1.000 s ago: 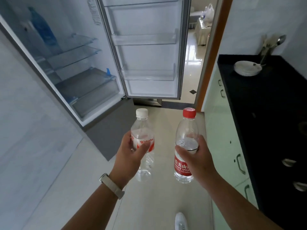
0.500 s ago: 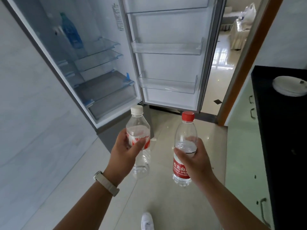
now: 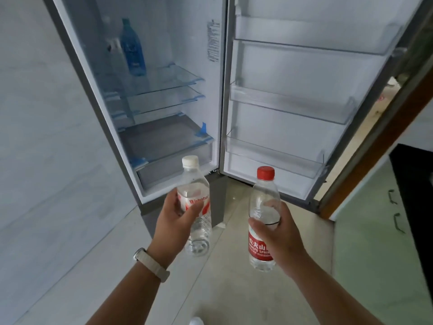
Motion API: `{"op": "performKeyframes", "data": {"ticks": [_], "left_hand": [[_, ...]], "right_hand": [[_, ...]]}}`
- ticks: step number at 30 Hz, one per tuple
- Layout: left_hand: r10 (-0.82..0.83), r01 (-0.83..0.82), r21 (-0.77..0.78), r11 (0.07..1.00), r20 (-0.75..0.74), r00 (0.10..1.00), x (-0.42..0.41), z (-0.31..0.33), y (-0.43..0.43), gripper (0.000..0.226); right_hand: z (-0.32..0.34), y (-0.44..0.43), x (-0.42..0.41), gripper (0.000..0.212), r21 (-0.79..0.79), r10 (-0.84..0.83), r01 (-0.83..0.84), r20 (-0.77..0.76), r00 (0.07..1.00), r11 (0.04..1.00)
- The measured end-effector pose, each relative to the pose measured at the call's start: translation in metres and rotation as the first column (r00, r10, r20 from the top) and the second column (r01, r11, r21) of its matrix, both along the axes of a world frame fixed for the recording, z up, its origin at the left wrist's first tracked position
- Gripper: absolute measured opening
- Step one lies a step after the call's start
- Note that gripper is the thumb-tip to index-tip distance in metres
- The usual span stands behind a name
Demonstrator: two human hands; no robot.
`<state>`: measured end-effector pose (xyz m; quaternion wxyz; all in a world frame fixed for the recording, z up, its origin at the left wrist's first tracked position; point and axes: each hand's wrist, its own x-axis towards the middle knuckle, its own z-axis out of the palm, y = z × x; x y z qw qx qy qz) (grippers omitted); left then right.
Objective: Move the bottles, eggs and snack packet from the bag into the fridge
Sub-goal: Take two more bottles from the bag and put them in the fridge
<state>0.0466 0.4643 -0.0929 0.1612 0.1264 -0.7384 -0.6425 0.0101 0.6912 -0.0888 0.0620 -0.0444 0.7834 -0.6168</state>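
- At 11 o'clock in the view, the fridge (image 3: 187,31) stands open. Its pale cavity shows glass shelves (image 3: 164,77) stacked above a grey drawer (image 3: 173,167).
- The fridge door (image 3: 293,66) is swung wide toward 1 o'clock, and clear door racks (image 3: 290,104) run across its inner face.
- A pale tiled floor (image 3: 234,289) fills the 6 o'clock area beneath both arms.
- A dark surface (image 3: 412,172) sits at the 3 o'clock edge, above pale green cupboard fronts (image 3: 375,242) with dark handles.
- A blue bottle (image 3: 132,48) stands upright toward the back of the top glass shelf, at 11 o'clock.
- The red-capped bottle (image 3: 263,198) is at 5 o'clock, upright in the air. It is in front of the door's lowest rack and outside the fridge.
- The white-capped bottle (image 3: 193,181) is at 7 o'clock, its cap leaning slightly toward 11. It is held before the fridge's bottom edge, also outside the cavity and apart from the red-capped bottle.
- The right grip (image 3: 278,235) is wrapped round the red-capped bottle's middle, partly covering the red label.
- The left grip (image 3: 174,221) clasps the white-capped bottle at its label, thumb across the front.
- A pale watch band (image 3: 152,263) circles the left wrist at 7 o'clock.
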Motion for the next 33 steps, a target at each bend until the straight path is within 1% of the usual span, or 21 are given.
{"op": "performKeyframes", "data": {"ticks": [2, 4, 7, 9, 11, 15, 20, 24, 28, 30, 33], "left_hand": [[-0.006, 0.006, 0.019, 1.000, -0.023, 1.000, -0.022, 0.006, -0.025, 0.043], [-0.003, 0.004, 0.025, 1.000, -0.042, 0.999, -0.041, 0.012, -0.046, 0.043], [0.015, -0.013, 0.026, 1.000, -0.066, 0.998, -0.061, 0.017, -0.075, 0.049], [0.030, -0.028, 0.031, 0.999, -0.067, 0.997, -0.067, 0.016, -0.092, 0.056], [0.032, -0.030, 0.021, 0.999, -0.063, 0.998, -0.071, 0.015, -0.107, 0.057], [0.062, -0.060, 0.022, 0.998, -0.088, 0.994, -0.089, 0.020, -0.135, 0.053], [0.092, -0.089, 0.027, 0.996, -0.138, 0.986, -0.118, 0.033, -0.154, 0.053], [0.153, -0.148, 0.049, 0.988, -0.133, 0.979, -0.146, 0.035, -0.173, 0.056], [0.204, -0.201, 0.036, 0.979, -0.153, 0.967, -0.189, 0.040, -0.186, 0.044], [0.209, -0.206, 0.035, 0.978, -0.177, 0.962, -0.219, 0.053, -0.188, 0.043], [0.227, -0.228, 0.022, 0.974, -0.220, 0.949, -0.270, 0.072, -0.195, 0.045]], "right_hand": [[0.006, -0.024, -0.026, 0.042, 0.009, 0.012, -0.012, -0.022, 1.000, 1.000], [0.014, -0.047, -0.046, 0.041, 0.006, 0.014, -0.014, -0.051, 0.999, 1.000], [0.022, -0.076, -0.069, 0.039, -0.013, 0.030, -0.031, -0.064, 0.997, 0.999], [0.020, -0.094, -0.079, 0.044, -0.015, 0.058, -0.059, -0.060, 0.997, 0.998], [0.018, -0.110, -0.088, 0.048, -0.002, 0.071, -0.071, -0.055, 0.996, 0.997], [0.021, -0.138, -0.115, 0.037, 0.016, 0.125, -0.124, -0.063, 0.990, 0.992], [0.031, -0.166, -0.158, 0.038, 0.015, 0.142, -0.141, -0.078, 0.987, 0.990], [0.040, -0.193, -0.198, 0.037, -0.021, 0.189, -0.192, -0.100, 0.977, 0.981], [0.043, -0.221, -0.246, 0.047, -0.077, 0.228, -0.238, -0.118, 0.967, 0.968], [0.046, -0.235, -0.275, 0.051, -0.077, 0.248, -0.260, -0.132, 0.960, 0.963], [0.053, -0.250, -0.322, 0.043, -0.078, 0.310, -0.323, -0.145, 0.940, 0.943]]}}
